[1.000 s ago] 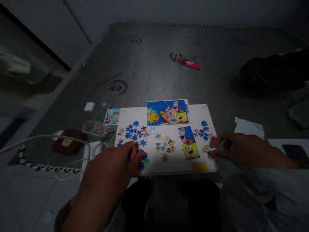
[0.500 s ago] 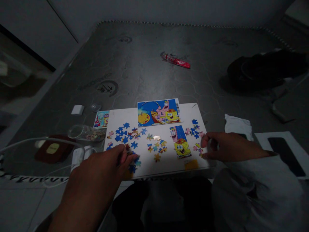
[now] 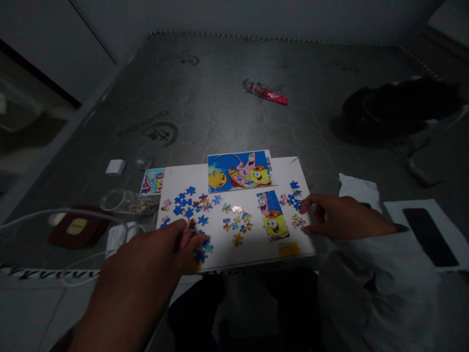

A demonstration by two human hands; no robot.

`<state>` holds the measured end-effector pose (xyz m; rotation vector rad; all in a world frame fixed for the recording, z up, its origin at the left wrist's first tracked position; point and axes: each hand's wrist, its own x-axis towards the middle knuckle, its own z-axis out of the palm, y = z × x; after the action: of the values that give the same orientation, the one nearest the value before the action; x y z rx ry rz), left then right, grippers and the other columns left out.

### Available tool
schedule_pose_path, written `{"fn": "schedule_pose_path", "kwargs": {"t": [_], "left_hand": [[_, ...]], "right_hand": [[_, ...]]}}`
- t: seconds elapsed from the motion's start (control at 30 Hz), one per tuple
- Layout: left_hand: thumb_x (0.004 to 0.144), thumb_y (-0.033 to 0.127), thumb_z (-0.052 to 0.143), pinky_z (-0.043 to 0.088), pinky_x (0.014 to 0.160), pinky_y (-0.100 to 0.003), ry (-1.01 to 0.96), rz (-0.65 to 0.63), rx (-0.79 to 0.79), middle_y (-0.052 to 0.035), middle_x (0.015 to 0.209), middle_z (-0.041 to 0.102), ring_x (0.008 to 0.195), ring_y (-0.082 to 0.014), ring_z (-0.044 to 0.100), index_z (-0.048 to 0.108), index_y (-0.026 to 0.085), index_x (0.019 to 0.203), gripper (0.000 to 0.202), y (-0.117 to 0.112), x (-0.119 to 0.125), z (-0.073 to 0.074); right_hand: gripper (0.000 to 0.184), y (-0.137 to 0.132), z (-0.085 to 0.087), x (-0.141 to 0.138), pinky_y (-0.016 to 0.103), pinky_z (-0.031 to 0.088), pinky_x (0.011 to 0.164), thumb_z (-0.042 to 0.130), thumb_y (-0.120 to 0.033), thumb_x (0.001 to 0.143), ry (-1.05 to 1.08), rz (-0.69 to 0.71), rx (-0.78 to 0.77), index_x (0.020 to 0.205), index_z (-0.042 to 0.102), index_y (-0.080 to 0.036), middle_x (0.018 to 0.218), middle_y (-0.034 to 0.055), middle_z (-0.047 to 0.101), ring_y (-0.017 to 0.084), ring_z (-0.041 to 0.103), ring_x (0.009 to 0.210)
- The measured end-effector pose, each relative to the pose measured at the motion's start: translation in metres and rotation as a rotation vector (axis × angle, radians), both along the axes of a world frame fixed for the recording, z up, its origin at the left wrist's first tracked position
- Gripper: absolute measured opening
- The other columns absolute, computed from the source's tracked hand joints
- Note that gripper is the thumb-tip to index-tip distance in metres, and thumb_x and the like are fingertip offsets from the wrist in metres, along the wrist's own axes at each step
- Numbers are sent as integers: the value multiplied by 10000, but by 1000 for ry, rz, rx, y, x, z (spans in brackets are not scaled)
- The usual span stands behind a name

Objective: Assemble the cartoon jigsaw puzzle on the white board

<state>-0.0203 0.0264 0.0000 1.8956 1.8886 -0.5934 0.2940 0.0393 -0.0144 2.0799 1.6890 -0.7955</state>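
Several loose jigsaw pieces point(image 3: 188, 200) lie on a white board point(image 3: 234, 252), mostly blue ones at its left. My left hand point(image 3: 166, 249) hovers over the lower left pieces, thumb and forefinger apart; its other fingers are hidden. A joined strip of puzzle point(image 3: 273, 217) with a yellow and a pink cartoon figure lies right of the middle. Beside the board's right edge is my right hand point(image 3: 330, 215), thumb and forefinger parted around a few pink and green pieces point(image 3: 298, 222). A reference picture card point(image 3: 240, 171) lies at the board's far edge.
Left of the board are a clear bottle with pieces point(image 3: 134, 203), a small picture card point(image 3: 153, 182), a brown box point(image 3: 76, 227) and white cables. A red packet point(image 3: 269, 94) lies farther back. A black bag point(image 3: 395, 107), crumpled white paper point(image 3: 359, 190) and a phone point(image 3: 430, 237) are at the right.
My right hand has moved slightly left, closer over the pieces at the board's right edge. My left hand stays nearly in place. The whole view has shifted a little.
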Motion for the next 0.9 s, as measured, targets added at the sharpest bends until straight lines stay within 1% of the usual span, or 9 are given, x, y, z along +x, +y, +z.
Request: {"fn": "schedule_pose_path", "kwargs": {"t": [0.13, 0.33, 0.4, 0.57, 0.73, 0.9], "left_hand": [[969, 503, 390, 327, 603, -341, -7, 18, -7, -60, 773, 692, 708, -256, 631, 517, 264, 763, 340, 0, 1, 1], [952, 521, 409, 323, 589, -335, -26, 4, 41, -58, 731, 681, 664, -246, 617, 524, 264, 752, 346, -1, -2, -3], [948, 532, 415, 330, 593, -334, -45, 5, 52, -57, 738, 686, 668, -242, 620, 531, 264, 751, 351, -1, -4, -5], [955, 524, 399, 331, 589, -338, -59, 20, 46, -56, 742, 693, 683, -253, 632, 548, 271, 753, 357, -1, -4, -6], [950, 528, 408, 331, 578, -336, -58, 26, 47, -53, 737, 694, 679, -250, 630, 542, 266, 728, 368, -3, -5, -5], [962, 522, 373, 336, 590, -335, -25, 6, 24, -48, 717, 674, 669, -241, 621, 510, 260, 717, 384, -1, -6, -5]], "right_hand": [[276, 1, -4, 2, 330, 461, 636, 758, -376, 698, 6, -15, 8, 959, 697, -314, 840, -22, 735, 209, 688, 755], [231, 2, -8, 3, 305, 448, 611, 740, -431, 700, 17, 42, 52, 891, 723, -301, 815, -8, 728, 198, 676, 740], [226, 2, -7, 2, 296, 441, 601, 737, -424, 703, 6, 38, 53, 894, 722, -304, 813, -12, 724, 192, 673, 735], [268, 0, -6, 0, 303, 436, 619, 727, -369, 716, 30, 7, 58, 974, 692, -304, 819, -21, 713, 191, 662, 749], [209, -2, -6, -1, 302, 418, 606, 720, -378, 729, 13, 8, 89, 926, 712, -309, 822, -14, 710, 199, 662, 762], [201, -2, -5, -1, 293, 420, 592, 723, -368, 721, 19, 12, 94, 908, 708, -296, 807, -13, 717, 193, 665, 743]]}}
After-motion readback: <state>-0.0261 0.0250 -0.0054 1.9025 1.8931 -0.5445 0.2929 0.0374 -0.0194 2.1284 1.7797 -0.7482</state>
